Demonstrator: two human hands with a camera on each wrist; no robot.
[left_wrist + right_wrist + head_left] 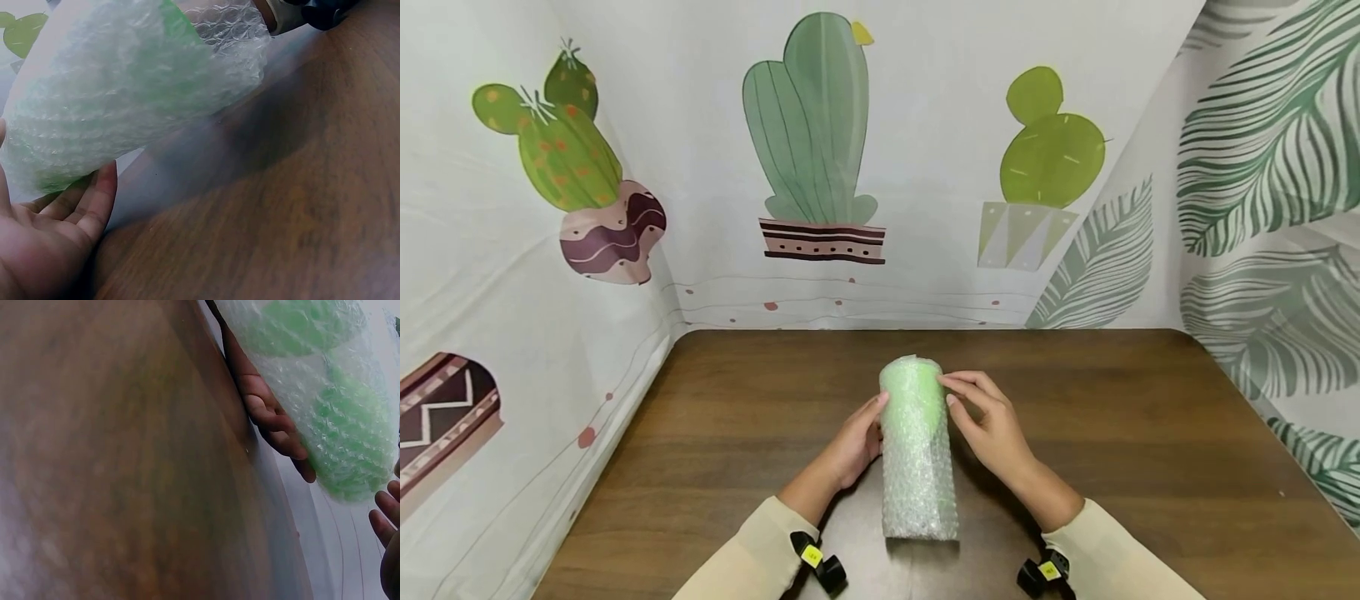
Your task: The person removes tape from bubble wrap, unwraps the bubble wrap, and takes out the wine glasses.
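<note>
A bubble-wrapped bundle [919, 475], long and roughly cylindrical, is tilted up over the table with pale green showing through its clear layers. My left hand [852, 448] holds it at the left side near the far end, thumb along the side. In the left wrist view, the fingers [94, 200] of that hand curl under the wrap [119, 100]. On the other side, my right hand [996, 429] has its index fingertip at the far right edge, thumb beside it and fingers loosely bent. What the wrap encloses is hidden.
The brown wooden table [760, 392] spreads around the bundle. Behind it hangs a white cloth [932, 167] printed with cacti, and a leaf-patterned cloth [1262, 167] hangs at the right. Both sleeved wrists carry small black cameras [831, 575].
</note>
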